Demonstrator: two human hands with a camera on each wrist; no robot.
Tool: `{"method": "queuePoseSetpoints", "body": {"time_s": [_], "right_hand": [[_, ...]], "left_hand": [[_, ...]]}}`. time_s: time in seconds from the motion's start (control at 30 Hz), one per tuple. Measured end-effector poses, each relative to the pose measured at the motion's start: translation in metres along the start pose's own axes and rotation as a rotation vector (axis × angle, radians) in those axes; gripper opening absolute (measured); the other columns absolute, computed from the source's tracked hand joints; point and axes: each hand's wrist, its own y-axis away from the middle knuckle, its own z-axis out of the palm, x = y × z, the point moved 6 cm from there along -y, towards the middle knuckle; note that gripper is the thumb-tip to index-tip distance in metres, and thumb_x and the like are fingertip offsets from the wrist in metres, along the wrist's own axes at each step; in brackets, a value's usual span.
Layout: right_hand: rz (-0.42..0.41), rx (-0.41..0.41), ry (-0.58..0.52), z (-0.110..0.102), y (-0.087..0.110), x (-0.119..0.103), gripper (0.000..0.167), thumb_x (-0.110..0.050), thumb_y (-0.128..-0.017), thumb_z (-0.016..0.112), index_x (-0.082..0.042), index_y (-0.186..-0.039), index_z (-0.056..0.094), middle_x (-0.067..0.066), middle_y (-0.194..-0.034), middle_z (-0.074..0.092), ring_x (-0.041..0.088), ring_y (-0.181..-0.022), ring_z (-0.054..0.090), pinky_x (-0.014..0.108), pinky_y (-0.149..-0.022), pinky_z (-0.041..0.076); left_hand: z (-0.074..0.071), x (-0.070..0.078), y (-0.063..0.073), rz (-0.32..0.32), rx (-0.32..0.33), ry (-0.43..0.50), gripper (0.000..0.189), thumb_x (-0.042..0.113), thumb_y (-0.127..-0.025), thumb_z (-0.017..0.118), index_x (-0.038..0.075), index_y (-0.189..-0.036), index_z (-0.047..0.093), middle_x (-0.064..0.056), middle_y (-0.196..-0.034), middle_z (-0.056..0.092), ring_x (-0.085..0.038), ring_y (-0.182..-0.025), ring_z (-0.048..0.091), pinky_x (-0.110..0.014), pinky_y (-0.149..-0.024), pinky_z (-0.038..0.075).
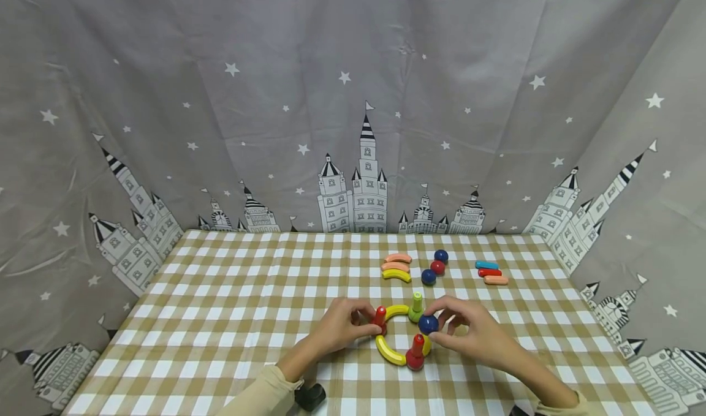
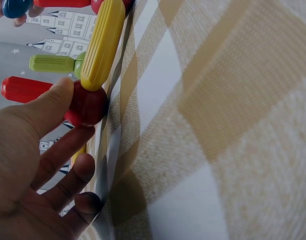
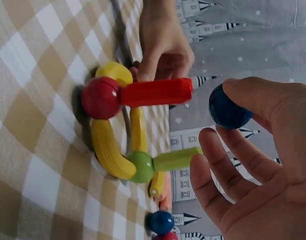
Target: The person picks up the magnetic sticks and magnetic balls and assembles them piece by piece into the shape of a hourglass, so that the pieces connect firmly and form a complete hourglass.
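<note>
Yellow curved pieces (image 1: 391, 351) laid in a ring on a brown-and-white checked cloth (image 1: 220, 318), as seen from the head. Set between those pieces, three upright posts with round bases: left red post (image 1: 380, 321), green post (image 1: 416, 309) at the back, front red post (image 1: 415, 353) nearest the viewer. At the ring's left side, left hand (image 1: 343, 326) with thumb and fingertips pinched on the left red post, low down. At the right side, right hand (image 1: 469, 331) with thumb and fingers clamped on a blue ball (image 1: 428, 325) — held over the ring's right edge. Farther back, in three small groups: two peach arcs (image 1: 398, 258) and one yellow arc (image 1: 396, 275); two loose blue balls (image 1: 428, 277) with a red ball (image 1: 437, 267) between; three short sticks (image 1: 489, 272) in blue, red and peach. Behind everything, grey curtain (image 1: 331, 36) printed with stars and castles.

From the left wrist, turned sideways: thumb and index finger on opposite sides of the left red post's base, other fingers bent and apart. Touching that base, one ridged yellow piece.

From the right wrist, also sideways: blue ball pinched by thumb and forefinger, remaining fingers spread — raised clear of the cloth, near the front red post's tip but apart from it.
</note>
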Motion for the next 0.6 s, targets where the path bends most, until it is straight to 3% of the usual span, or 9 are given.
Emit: {"method": "queuePoseSetpoints", "body": {"time_s": [0.23,0.6], "right_hand": [[0.008,-0.010,-0.007,0.010,0.001,-0.001,0.028,-0.022,-0.090,0.081,-0.022,-0.115,0.068,-0.003,-0.108,0.070,0.016,-0.089,0.066,0.031,-0.073,0.058],[0.044,0.019,0.002,0.018,0.005,0.005,0.030,-0.023,-0.092,0.079,-0.020,-0.120,0.068,-0.003,-0.114,0.070,0.014,-0.091,0.067,0.030,-0.073,0.058]], "left_hand": [[0.000,-0.001,0.000,-0.023,-0.008,-0.002,0.010,0.025,-0.087,0.084,0.022,-0.091,0.075,0.014,-0.086,0.072,-0.007,-0.066,0.054,-0.021,-0.060,0.044],[0.000,0.000,0.000,-0.006,-0.007,-0.009,0.010,0.025,-0.087,0.084,0.021,-0.091,0.076,0.012,-0.087,0.073,-0.007,-0.066,0.054,-0.021,-0.060,0.044]]}}
